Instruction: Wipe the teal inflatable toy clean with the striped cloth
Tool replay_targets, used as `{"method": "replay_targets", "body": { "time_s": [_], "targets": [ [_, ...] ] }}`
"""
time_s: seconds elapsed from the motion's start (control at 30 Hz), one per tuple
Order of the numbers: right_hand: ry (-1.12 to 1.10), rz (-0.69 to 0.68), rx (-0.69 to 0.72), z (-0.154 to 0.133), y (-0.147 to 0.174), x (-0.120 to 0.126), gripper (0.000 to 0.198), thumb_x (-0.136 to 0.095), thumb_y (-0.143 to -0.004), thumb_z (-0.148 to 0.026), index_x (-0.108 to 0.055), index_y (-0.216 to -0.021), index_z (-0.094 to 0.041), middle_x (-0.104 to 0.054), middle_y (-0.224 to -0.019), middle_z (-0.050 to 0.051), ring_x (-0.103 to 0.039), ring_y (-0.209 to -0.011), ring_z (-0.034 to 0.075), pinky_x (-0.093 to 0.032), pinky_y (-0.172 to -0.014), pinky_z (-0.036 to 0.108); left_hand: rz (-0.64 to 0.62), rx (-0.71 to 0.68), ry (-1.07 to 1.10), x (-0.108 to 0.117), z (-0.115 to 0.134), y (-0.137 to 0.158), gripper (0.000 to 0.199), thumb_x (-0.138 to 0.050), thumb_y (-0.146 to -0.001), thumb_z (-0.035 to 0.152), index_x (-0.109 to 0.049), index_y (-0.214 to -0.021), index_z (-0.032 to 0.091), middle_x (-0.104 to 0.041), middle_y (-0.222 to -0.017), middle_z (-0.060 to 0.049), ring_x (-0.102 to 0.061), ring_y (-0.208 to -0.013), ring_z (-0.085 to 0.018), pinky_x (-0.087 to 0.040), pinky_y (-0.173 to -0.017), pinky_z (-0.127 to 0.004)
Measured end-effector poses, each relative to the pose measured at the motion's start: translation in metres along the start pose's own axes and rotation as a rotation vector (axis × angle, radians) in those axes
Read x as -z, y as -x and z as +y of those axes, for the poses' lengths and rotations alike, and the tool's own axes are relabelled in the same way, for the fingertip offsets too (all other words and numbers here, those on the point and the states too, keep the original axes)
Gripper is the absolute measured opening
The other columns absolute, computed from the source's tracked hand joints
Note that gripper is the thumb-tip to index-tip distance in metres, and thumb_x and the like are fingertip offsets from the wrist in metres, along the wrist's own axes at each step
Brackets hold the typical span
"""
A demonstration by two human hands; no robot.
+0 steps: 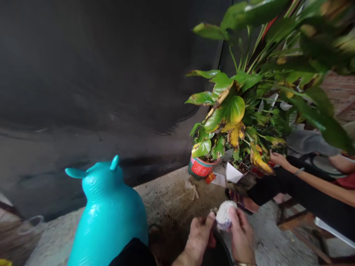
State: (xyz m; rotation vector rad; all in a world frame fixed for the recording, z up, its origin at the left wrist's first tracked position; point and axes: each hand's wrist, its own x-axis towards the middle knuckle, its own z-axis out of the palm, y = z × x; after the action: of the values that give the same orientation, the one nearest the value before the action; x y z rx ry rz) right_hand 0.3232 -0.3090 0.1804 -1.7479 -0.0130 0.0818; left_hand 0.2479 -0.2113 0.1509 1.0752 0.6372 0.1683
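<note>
Between thumb and fingers, my right hand (242,231) grips a whitish, rounded lump (226,214) with a purplish underside; its kind is not clear. Just left of it, my left hand (198,234) is closed, thumb pressed to the fingers, close to the lump's edge. A small red piece (212,241) shows beneath the left fingers, but whether they hold it is hidden. Below both hands lies a dark, round-rimmed container (222,251), mostly out of sight.
A turquoise inflatable animal (111,214) stands at left before a dark wall (111,74). Leafy plants rise from a green-and-red pot (199,168) and a white pot (234,173). At right another person sits, a hand (279,159) at the plants. A crumpled plastic bag (192,189) lies on the floor.
</note>
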Motion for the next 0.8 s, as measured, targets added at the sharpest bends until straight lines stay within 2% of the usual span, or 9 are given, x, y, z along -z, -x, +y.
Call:
{"method": "replay_targets", "body": {
  "time_s": [0.1,0.2,0.3,0.43,0.53,0.6,0.7,0.77,0.8],
  "targets": [
    [-0.044,-0.045,0.054,-0.045,0.005,-0.023,0.065,-0.057,-0.070,-0.077,-0.062,-0.099,-0.018,-0.069,-0.087,0.006,-0.063,-0.078,0.020,-0.052,-0.064,0.028,0.152,-0.280,0.028,0.019,0.035,0.012,0.062,-0.069,-0.063,0.068,-0.061,-0.096,0.017,-0.066,-0.087,-0.004,-0.062,-0.084,-0.017,-0.051,-0.077,-0.028],
    [-0.010,-0.213,0.142,-0.075,0.017,-0.054,0.062,-0.057,-0.072,-0.075,-0.061,-0.101,-0.020,-0.069,-0.088,0.005,-0.063,-0.079,0.020,-0.052,-0.066,0.027,0.020,-0.478,0.092,0.044,0.069,0.032,0.064,-0.075,-0.068,0.053,-0.053,-0.118,0.020,-0.060,-0.119,-0.009,-0.054,-0.113,-0.021,-0.046,-0.094,-0.029],
    [0.016,-0.459,0.196,-0.094,0.035,-0.092,0.059,-0.058,-0.074,-0.072,-0.061,-0.103,-0.020,-0.068,-0.091,0.005,-0.063,-0.078,0.020,-0.052,-0.067,0.027,-0.087,-0.540,0.137,0.078,0.101,0.057,0.050,-0.070,-0.076,0.050,-0.057,-0.112,0.018,-0.065,-0.107,-0.008,-0.059,-0.097,-0.018,-0.048,-0.085,-0.029],
    [-0.065,-0.800,0.134,-0.107,0.061,-0.137,0.056,-0.064,-0.072,-0.066,-0.062,-0.106,-0.021,-0.068,-0.098,0.005,-0.064,-0.085,0.021,-0.052,-0.074,0.029,0.137,-0.467,0.212,0.141,0.127,0.095,0.043,-0.064,-0.079,0.055,-0.061,-0.092,0.014,-0.064,-0.072,-0.002,-0.056,-0.063,-0.010,-0.045,-0.062,-0.022],
    [-0.052,-0.904,0.067,-0.110,0.083,-0.160,0.059,-0.067,-0.071,-0.064,-0.057,-0.117,-0.027,-0.065,-0.112,0.004,-0.061,-0.100,0.021,-0.050,-0.083,0.030,0.293,-0.433,0.274,0.186,0.129,0.121,0.041,-0.066,-0.077,0.056,-0.057,-0.082,0.016,-0.060,-0.060,0.003,-0.053,-0.051,-0.007,-0.040,-0.050,-0.018],
    [-0.012,-1.028,0.080,-0.110,0.100,-0.171,0.057,-0.062,-0.075,-0.065,-0.054,-0.118,-0.029,-0.065,-0.109,0.003,-0.060,-0.103,0.020,-0.050,-0.084,0.030,0.354,-0.408,0.340,0.208,0.123,0.134,0.040,-0.069,-0.075,0.054,-0.056,-0.078,0.017,-0.060,-0.057,0.003,-0.053,-0.048,-0.008,-0.039,-0.047,-0.018],
    [0.068,-1.282,0.259,-0.102,0.127,-0.187,0.051,-0.063,-0.075,-0.059,-0.054,-0.114,-0.027,-0.067,-0.099,0.003,-0.062,-0.097,0.022,-0.050,-0.081,0.031,0.435,-0.367,0.476,0.230,0.114,0.145,0.037,-0.072,-0.072,0.049,-0.054,-0.069,0.017,-0.058,-0.050,0.003,-0.049,-0.041,-0.008,-0.041,-0.044,-0.020],
    [0.252,-1.310,0.446,-0.089,0.142,-0.198,0.053,-0.071,-0.066,-0.044,-0.055,-0.114,-0.028,-0.067,-0.100,0.004,-0.064,-0.092,0.023,-0.050,-0.079,0.031,0.479,-0.337,0.549,0.238,0.111,0.149,0.033,-0.072,-0.073,0.044,-0.055,-0.065,0.017,-0.055,-0.048,0.003,-0.047,-0.039,-0.008,-0.043,-0.044,-0.021],
    [0.377,-1.259,0.556,-0.080,0.147,-0.202,0.056,-0.072,-0.063,-0.035,-0.055,-0.116,-0.028,-0.066,-0.104,0.004,-0.065,-0.090,0.024,-0.050,-0.078,0.030,0.491,-0.317,0.580,0.241,0.111,0.152,0.031,-0.071,-0.074,0.042,-0.055,-0.064,0.017,-0.055,-0.048,0.003,-0.047,-0.039,-0.008,-0.044,-0.044,-0.022]
  ]
}}
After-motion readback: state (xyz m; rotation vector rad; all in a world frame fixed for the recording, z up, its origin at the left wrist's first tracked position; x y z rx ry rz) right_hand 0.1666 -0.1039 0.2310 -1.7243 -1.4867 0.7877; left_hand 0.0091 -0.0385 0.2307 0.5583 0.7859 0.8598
